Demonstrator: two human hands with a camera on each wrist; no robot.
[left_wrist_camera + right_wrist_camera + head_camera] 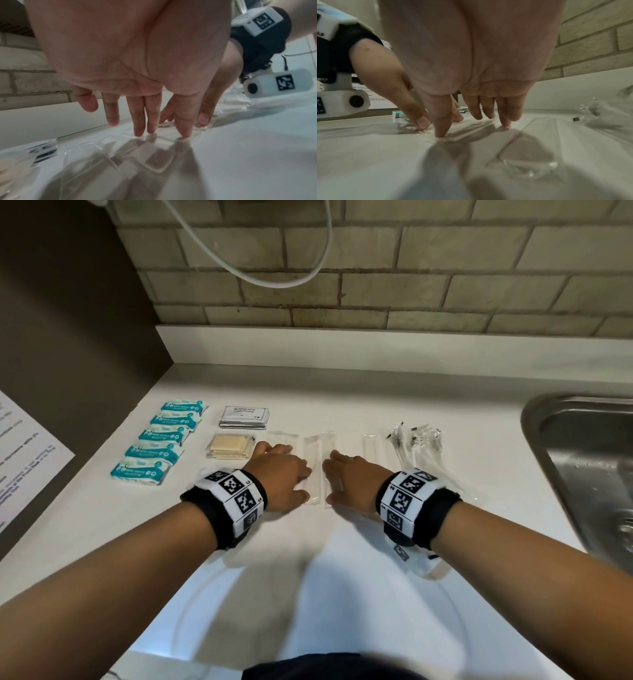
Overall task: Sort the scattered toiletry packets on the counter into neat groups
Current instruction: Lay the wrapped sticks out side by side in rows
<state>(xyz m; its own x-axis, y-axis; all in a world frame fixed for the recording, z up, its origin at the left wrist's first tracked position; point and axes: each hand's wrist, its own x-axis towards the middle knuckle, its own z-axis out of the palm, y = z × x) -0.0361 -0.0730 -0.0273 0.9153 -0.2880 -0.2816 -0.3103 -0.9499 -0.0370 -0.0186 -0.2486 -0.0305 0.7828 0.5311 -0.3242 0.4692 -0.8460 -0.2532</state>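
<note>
counter (342, 577) white | soap packets (161, 440) teal and white | shampoo sachets (244, 416) white, black print | flat pads (230, 447) cream | long sleeves (313, 470) clear | wall tiles (411, 268) beige | sink (589, 460) steel grey | wristbands (236, 501) black, white tags with black square codes

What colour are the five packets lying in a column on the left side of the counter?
Teal and white packets; the head view shows them best.

5 wipe packets (156, 440) lie left of shampoo sachets (244, 416); sink (582, 460) right, seemingly.
</note>
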